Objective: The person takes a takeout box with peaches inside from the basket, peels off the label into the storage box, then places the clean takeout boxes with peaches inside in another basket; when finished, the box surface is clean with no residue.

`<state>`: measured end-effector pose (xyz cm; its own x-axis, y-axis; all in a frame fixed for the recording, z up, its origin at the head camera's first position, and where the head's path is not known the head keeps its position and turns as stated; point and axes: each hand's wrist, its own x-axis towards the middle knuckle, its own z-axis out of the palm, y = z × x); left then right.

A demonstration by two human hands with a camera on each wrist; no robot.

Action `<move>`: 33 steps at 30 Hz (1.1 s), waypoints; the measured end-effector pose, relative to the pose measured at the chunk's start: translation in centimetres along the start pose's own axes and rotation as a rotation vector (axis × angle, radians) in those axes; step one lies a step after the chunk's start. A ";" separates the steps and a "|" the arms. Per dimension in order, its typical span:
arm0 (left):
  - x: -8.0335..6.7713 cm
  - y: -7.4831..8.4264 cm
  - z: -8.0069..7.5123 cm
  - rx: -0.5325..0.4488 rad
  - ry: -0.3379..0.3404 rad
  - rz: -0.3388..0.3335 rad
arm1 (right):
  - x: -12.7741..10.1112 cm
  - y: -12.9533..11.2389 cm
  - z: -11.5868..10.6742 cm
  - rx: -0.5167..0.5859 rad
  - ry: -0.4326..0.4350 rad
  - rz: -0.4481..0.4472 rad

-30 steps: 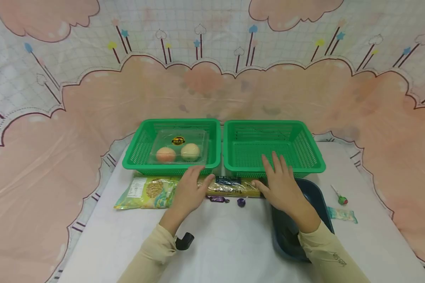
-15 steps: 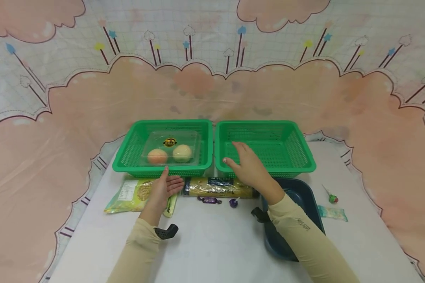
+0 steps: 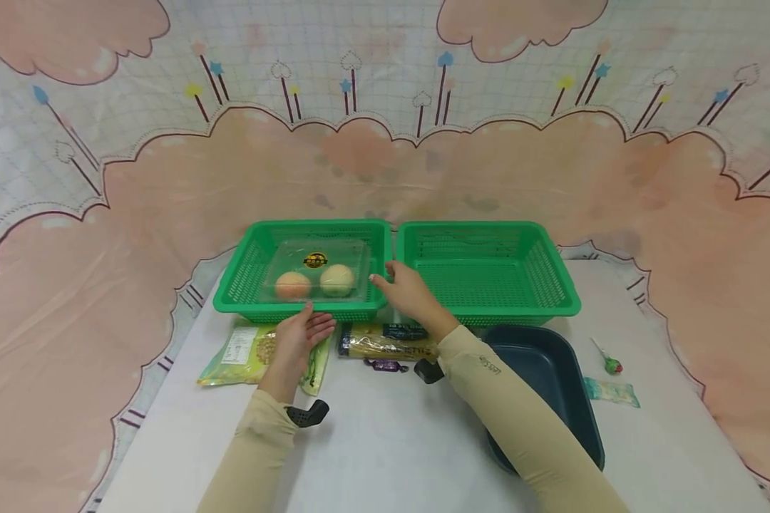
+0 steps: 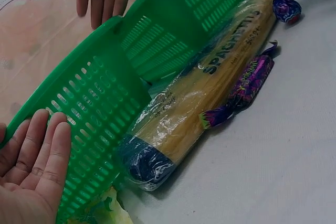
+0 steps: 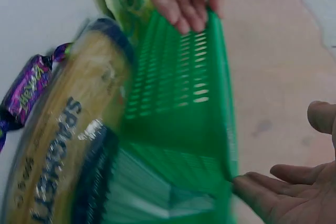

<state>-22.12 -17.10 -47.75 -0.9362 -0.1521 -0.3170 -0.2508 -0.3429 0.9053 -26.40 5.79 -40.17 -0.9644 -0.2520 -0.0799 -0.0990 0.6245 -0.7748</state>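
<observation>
White table; slotted green basket, clear box contained; left hand held at front, right hand beside end, fingers extended, nothing gripped.

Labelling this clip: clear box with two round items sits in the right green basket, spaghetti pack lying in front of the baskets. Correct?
Wrong basket: the head view shows the clear box in the left green basket. The rest stands.

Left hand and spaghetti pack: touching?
Apart. The left wrist view shows it: a strip of green basket wall is visible between the left hand and the spaghetti pack.
</observation>
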 end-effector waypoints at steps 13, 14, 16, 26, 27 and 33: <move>0.3 -0.1 -0.2 0.018 0.008 0.007 | 3.1 -0.9 2.6 -0.001 0.117 0.062; 0.3 -0.2 -0.2 0.020 0.008 0.005 | 3.2 -0.8 2.8 -0.013 0.121 0.056; 0.4 -0.4 -0.2 0.020 0.009 0.005 | 3.5 -0.7 3.1 -0.033 0.130 0.045; 0.1 -1.0 0.0 0.021 0.011 0.018 | 5.8 -0.9 5.3 -0.044 0.153 0.035; 0.1 -1.0 0.0 0.019 0.014 0.019 | 6.1 -1.1 5.5 -0.055 0.139 0.045; 0.2 -0.8 -0.2 0.013 0.012 0.039 | 7.8 -1.7 6.4 -0.016 0.020 0.159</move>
<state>-22.10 -17.09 -48.59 -0.9422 -0.1764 -0.2849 -0.2177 -0.3242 0.9206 -32.15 -1.99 -43.48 -0.9728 -0.1344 -0.1884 0.0517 0.6673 -0.7430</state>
